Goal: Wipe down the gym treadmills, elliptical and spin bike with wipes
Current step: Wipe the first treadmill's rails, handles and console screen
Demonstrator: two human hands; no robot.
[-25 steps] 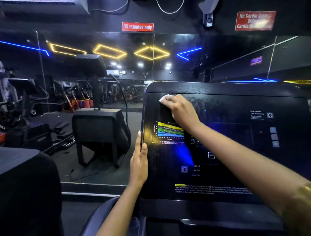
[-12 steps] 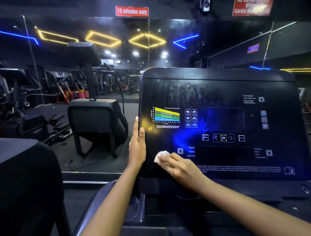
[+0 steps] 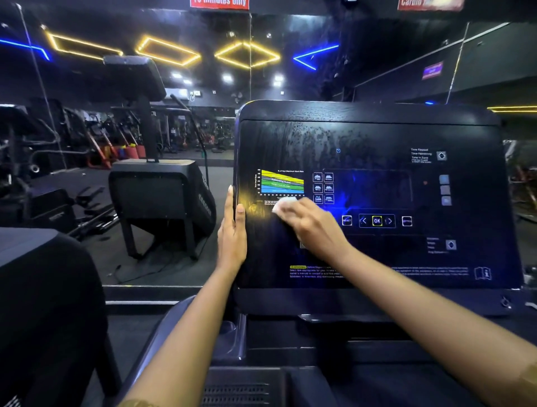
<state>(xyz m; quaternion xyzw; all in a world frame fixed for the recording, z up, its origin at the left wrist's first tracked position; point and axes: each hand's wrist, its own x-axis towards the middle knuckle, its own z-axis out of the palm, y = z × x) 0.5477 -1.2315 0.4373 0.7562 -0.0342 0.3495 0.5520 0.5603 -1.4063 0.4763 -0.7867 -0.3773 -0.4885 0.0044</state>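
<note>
The treadmill console (image 3: 377, 139) fills the middle and right of the view, its dark face streaked with damp smears across the top. A black stepper (image 3: 162, 191) stands well to the console's left. The left hand (image 3: 232, 232) braces the console's left edge, fingers straight along the rim and thumb laid on the front face, gripping nothing. The right hand (image 3: 313, 229) lies on the console's left half with its fingers curled over a white wipe (image 3: 283, 204), pressing it to the face just under the coloured chart (image 3: 282, 181). A second ago the wipe was at the console's top left corner, half a second ago near its lower left, and now it has climbed back to mid-height. That looks like up-and-down strokes covering the left strip, with the right half, and the other machines, probably not yet done. On the console, a yellow-boxed "OK" (image 3: 377, 220) sits between two arrows, "RESET" (image 3: 347, 220) is to its left, and "Time Elapsed" is at upper right. The warning lines along the bottom are too small to read. Above the console, a red sign (image 3: 219, 3) is cut off, showing only "minutes only".
</note>
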